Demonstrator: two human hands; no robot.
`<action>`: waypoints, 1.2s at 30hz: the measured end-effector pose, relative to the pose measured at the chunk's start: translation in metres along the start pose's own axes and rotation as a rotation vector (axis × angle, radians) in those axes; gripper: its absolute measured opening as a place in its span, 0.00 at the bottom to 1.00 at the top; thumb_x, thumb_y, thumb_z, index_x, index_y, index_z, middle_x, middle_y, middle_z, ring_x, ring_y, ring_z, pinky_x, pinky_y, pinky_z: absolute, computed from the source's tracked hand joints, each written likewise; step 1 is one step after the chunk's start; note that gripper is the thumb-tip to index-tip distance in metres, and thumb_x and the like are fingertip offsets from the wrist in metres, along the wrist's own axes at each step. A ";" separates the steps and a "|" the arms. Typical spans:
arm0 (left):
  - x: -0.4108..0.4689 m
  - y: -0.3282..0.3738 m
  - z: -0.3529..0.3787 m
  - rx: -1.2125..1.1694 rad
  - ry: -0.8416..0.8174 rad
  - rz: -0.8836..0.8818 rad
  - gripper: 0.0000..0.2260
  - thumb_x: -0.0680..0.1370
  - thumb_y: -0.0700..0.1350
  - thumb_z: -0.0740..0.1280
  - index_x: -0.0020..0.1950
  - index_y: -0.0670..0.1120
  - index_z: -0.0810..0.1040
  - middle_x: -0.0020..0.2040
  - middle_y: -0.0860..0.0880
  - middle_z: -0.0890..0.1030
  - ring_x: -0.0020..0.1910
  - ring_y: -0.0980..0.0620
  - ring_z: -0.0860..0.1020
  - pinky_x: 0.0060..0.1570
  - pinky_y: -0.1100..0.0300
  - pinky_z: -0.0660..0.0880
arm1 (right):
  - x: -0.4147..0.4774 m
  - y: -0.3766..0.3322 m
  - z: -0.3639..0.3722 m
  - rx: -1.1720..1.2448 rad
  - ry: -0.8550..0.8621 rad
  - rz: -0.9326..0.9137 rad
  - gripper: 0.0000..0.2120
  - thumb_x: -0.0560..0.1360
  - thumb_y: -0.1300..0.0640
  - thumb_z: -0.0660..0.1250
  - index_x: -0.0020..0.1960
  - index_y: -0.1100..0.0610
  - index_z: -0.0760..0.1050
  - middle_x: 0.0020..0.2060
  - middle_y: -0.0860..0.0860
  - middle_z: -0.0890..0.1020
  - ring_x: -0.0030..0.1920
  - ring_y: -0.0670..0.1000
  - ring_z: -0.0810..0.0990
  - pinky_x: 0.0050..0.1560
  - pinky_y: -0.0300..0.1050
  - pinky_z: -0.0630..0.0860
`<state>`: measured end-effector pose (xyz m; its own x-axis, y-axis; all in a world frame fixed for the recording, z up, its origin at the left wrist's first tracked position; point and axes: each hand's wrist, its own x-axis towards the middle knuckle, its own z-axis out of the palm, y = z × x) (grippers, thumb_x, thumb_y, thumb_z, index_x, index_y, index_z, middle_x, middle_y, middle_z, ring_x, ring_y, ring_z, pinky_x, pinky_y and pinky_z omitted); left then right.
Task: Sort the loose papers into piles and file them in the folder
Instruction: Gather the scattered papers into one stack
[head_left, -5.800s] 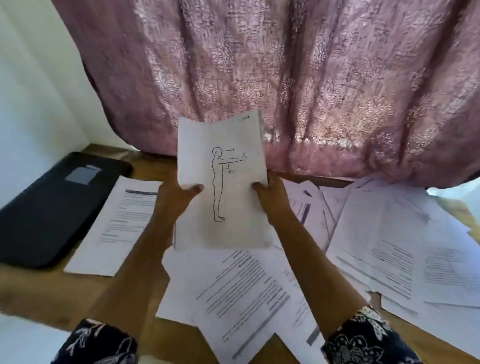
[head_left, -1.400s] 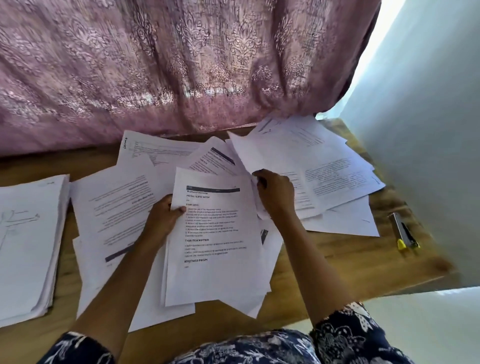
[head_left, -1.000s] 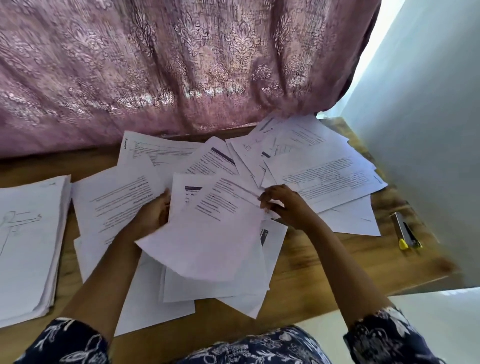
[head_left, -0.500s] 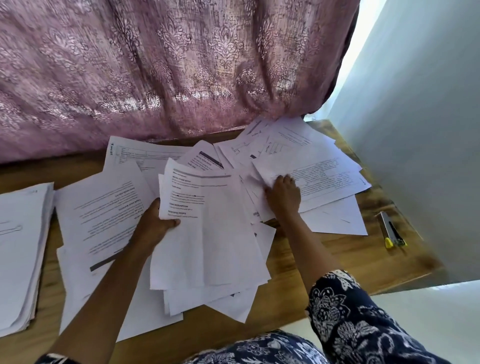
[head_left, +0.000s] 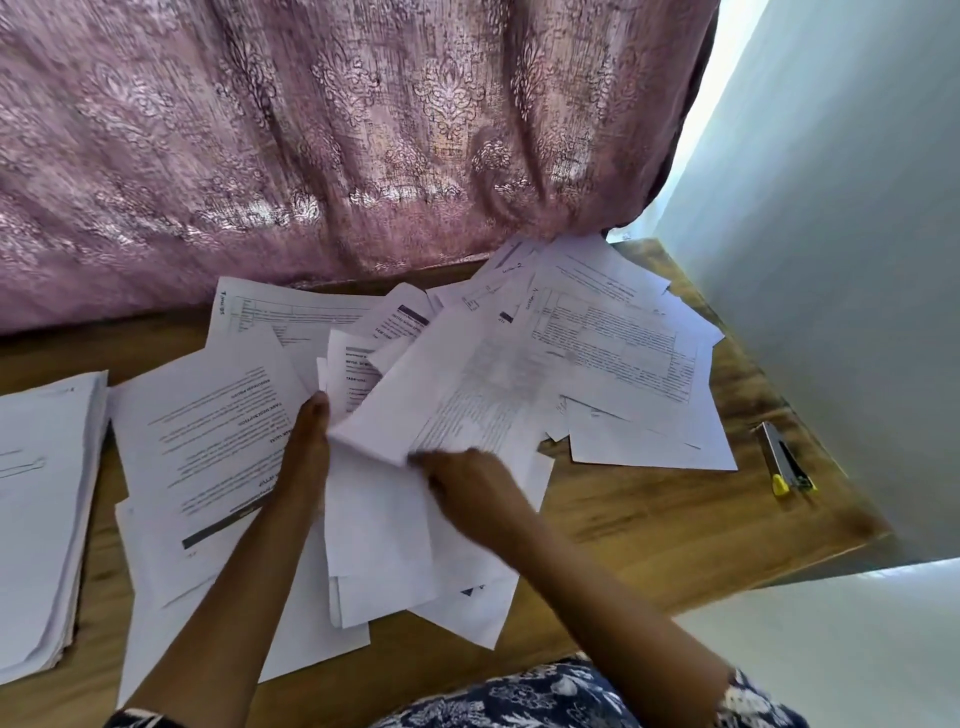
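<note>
Head view: thin rectangular paper sheet (head_left: 467, 395) between blurred right-hand fingers (head_left: 423, 461).

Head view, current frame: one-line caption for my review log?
Right hand pinches a printed white sheet above loose white papers on a wooden table; left hand rests on them.

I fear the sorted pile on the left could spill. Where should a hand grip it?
Probably best: grip the pile at its right long edge, near the middle, coming from the right, thumb on top, fingers beneath. That edge is exposed and shows the whole thickness; the left side is out of view.
</note>
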<state>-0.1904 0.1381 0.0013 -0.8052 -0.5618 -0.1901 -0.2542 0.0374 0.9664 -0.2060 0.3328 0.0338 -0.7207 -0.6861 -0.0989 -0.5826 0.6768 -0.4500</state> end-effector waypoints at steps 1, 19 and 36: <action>0.004 -0.001 -0.003 -0.049 -0.017 -0.048 0.14 0.82 0.55 0.57 0.64 0.54 0.75 0.60 0.53 0.80 0.59 0.52 0.78 0.61 0.53 0.74 | -0.010 -0.008 0.008 -0.003 -0.073 -0.071 0.18 0.81 0.62 0.56 0.69 0.53 0.71 0.64 0.53 0.78 0.59 0.57 0.78 0.66 0.51 0.68; 0.005 -0.016 -0.006 0.296 -0.082 0.058 0.37 0.73 0.32 0.71 0.76 0.48 0.59 0.72 0.44 0.68 0.69 0.41 0.67 0.67 0.40 0.68 | 0.088 0.172 -0.041 -0.101 0.155 0.551 0.35 0.77 0.43 0.63 0.77 0.57 0.54 0.77 0.55 0.54 0.77 0.56 0.53 0.73 0.62 0.54; -0.008 -0.025 -0.040 0.176 0.159 -0.030 0.29 0.78 0.34 0.64 0.76 0.50 0.61 0.72 0.44 0.70 0.68 0.41 0.70 0.65 0.49 0.69 | 0.075 0.141 -0.057 -0.068 0.053 0.450 0.35 0.77 0.58 0.64 0.78 0.53 0.49 0.61 0.63 0.77 0.58 0.62 0.77 0.52 0.48 0.72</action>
<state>-0.1557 0.1085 -0.0147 -0.7051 -0.6871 -0.1751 -0.3773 0.1545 0.9131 -0.3639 0.3920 0.0132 -0.9248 -0.3066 -0.2252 -0.2292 0.9216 -0.3134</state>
